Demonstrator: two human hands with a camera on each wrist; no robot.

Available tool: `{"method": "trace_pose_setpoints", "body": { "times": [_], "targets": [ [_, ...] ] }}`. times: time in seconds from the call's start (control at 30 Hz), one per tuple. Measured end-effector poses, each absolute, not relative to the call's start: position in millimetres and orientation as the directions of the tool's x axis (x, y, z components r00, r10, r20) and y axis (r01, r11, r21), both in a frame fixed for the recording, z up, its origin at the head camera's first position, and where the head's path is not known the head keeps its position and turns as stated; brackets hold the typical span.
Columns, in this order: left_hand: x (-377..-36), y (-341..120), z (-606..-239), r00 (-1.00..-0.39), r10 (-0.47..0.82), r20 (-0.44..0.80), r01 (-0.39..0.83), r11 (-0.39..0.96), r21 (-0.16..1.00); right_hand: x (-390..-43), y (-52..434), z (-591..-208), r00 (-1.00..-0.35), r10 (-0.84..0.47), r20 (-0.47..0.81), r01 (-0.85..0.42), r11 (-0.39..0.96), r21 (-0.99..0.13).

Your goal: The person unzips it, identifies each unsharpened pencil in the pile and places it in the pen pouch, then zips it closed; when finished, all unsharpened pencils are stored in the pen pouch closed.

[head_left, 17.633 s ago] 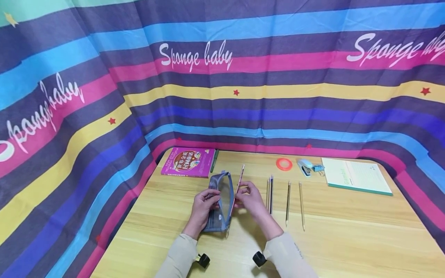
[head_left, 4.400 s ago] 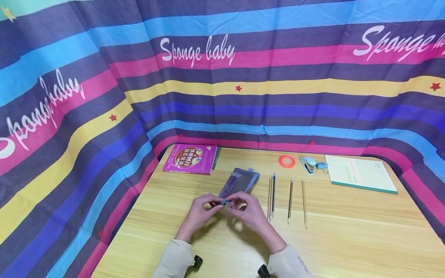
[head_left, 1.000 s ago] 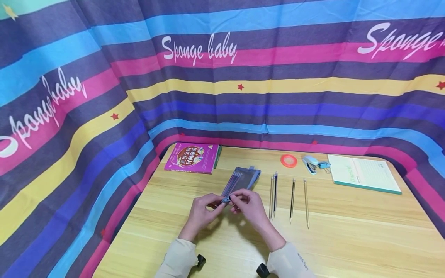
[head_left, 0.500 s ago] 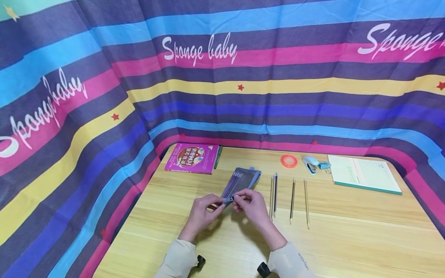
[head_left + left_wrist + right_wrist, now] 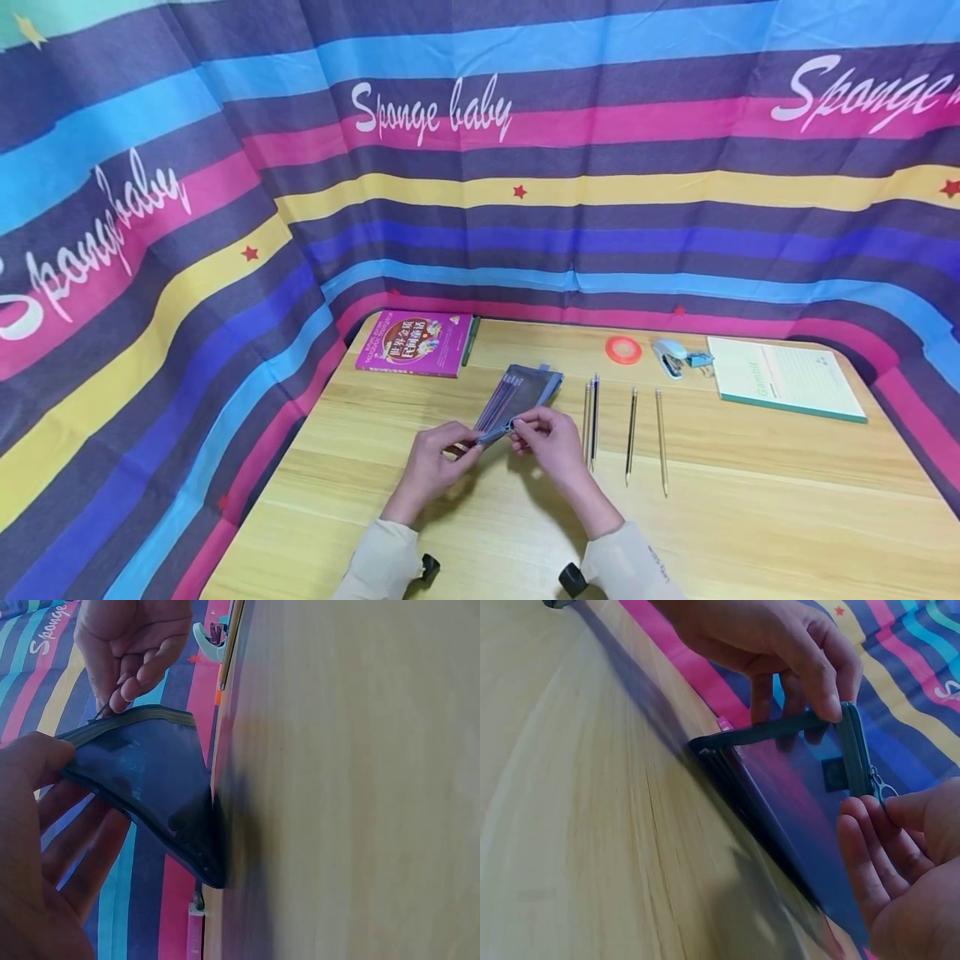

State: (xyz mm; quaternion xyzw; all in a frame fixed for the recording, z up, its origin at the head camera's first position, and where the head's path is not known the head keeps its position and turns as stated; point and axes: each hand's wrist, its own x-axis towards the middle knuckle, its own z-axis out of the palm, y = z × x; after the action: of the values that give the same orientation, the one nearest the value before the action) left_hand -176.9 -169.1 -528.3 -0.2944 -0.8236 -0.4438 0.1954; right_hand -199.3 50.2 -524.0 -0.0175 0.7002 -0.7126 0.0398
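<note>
A see-through dark blue-grey pencil case [image 5: 528, 393] with a zipped edge lies tilted on the table, several pencils [image 5: 498, 400] visible inside it. Its near corner is pinched by my left hand [image 5: 433, 461], thumb on one face and fingers behind, as the left wrist view shows. My right hand [image 5: 553, 442] pinches the ring of the zipper pull [image 5: 886, 791] at the zipped edge, a short way from that corner. In the right wrist view the zip behind the slider looks closed. The case's far end is raised little or not at all; I cannot tell which.
To the right lie several loose pencils [image 5: 630, 436]. Behind them are a roll of red tape [image 5: 623, 350], a light blue stapler [image 5: 667, 358], a blue binder clip [image 5: 700, 359] and a notepad [image 5: 787, 379]. A purple book [image 5: 416, 343] with a green item [image 5: 471, 340] beside it sits back left.
Long before, the case stood open and my right hand held a pencil at it. Over the last second my right hand has drawn the zipper pull slightly rightward, away from the left hand.
</note>
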Motion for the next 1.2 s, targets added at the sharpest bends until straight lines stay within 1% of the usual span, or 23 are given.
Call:
{"method": "trace_pose_setpoints", "body": {
  "times": [0.23, 0.63, 0.97, 1.13, 1.2],
  "targets": [
    [-177.1, -171.4, -529.5, -0.751, 0.318, 0.579, 0.659, 0.427, 0.62, -202.4, 54.3, -525.9, -0.997, -0.064, -0.039, 0.041, -0.027, -0.999],
    [-177.7, -175.0, -534.2, -0.752, 0.307, 0.583, 0.657, 0.405, 0.635, -208.2, 64.0, -525.7, -0.997, -0.026, -0.069, 0.069, -0.006, -0.998],
    [-177.0, -176.9, -530.9, -0.764, 0.312, 0.564, 0.644, 0.42, 0.639, -214.3, 69.7, -528.8, -0.996, 0.018, -0.088, 0.088, -0.021, -0.996],
    [-175.6, -178.4, -529.5, -0.768, 0.306, 0.563, 0.639, 0.43, 0.638, -214.2, 70.2, -528.6, -0.996, 0.013, -0.087, 0.087, -0.02, -0.996],
    [-175.2, -179.0, -529.0, -0.767, 0.301, 0.567, 0.638, 0.454, 0.622, -213.6, 69.8, -528.5, -0.997, 0.008, -0.079, 0.079, -0.016, -0.997]
  ]
}}
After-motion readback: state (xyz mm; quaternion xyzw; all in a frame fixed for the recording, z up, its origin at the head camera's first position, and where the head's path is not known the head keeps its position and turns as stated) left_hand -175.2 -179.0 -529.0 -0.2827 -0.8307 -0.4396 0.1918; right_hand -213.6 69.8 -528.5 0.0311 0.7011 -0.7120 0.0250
